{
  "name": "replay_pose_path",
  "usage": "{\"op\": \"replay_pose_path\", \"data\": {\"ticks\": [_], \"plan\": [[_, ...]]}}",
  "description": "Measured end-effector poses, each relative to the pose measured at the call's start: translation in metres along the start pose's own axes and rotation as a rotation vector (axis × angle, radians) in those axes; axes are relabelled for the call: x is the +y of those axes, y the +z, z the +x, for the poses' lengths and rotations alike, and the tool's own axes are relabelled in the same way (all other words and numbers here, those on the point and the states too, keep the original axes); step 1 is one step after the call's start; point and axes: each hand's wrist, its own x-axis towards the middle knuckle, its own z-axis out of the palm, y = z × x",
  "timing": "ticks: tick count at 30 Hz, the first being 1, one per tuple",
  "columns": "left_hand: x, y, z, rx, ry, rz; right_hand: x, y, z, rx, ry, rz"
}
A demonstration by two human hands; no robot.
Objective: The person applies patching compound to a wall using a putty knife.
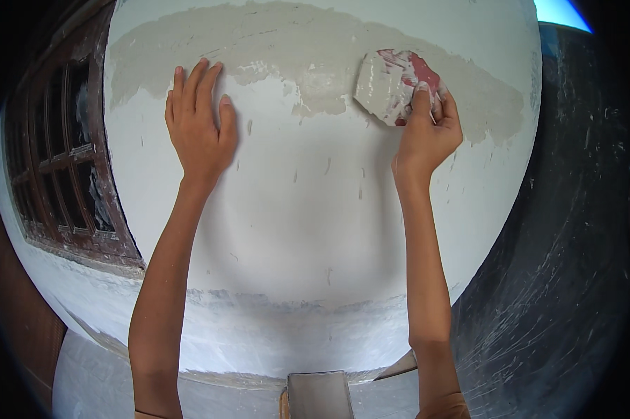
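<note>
In front of me is a white wall point(294, 230) with a broad band of greyish putty point(273, 38) across its upper part. My right hand point(430, 133) grips a red putty spreader point(399, 84), its face smeared with wet off-white putty. The spreader lies close against the wall at the right part of the band; whether its edge touches cannot be told. My left hand point(201, 122) rests on the wall at the lower border of the band, fingers spread and pointing up, holding nothing. Small streaks and drips mark the white surface between both hands.
A dark brown wooden window frame point(70, 153) with panes is set in the wall at the left. Dark, splattered sheeting or surface point(538, 279) stands at the right. Below, a grey rectangular board point(320, 397) sits near the wall's base, above a pale floor point(91, 380).
</note>
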Motion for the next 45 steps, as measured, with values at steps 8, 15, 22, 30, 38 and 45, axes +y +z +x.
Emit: {"op": "replay_pose_path", "data": {"ticks": [8, 15, 22, 30, 38, 45], "plan": [[-0.001, -0.001, 0.001, 0.026, 0.011, -0.005, 0.024, -0.006, 0.008, -0.017, -0.111, -0.171], [0.001, 0.002, 0.001, 0.048, 0.018, -0.034, 0.007, 0.010, -0.006, -0.125, -0.022, -0.018], [-0.002, -0.001, 0.000, 0.029, 0.008, -0.021, 0.011, 0.001, 0.010, -0.059, -0.126, -0.252], [-0.005, -0.004, 0.000, 0.043, 0.029, -0.019, 0.000, 0.027, 0.015, -0.428, -0.141, -0.197], [-0.001, 0.001, -0.002, 0.033, 0.007, -0.054, -0.011, 0.025, 0.045, -0.190, -0.172, -0.225], [-0.004, -0.002, 0.000, 0.046, 0.016, -0.040, -0.002, 0.032, 0.046, -0.330, -0.242, -0.425]]}}
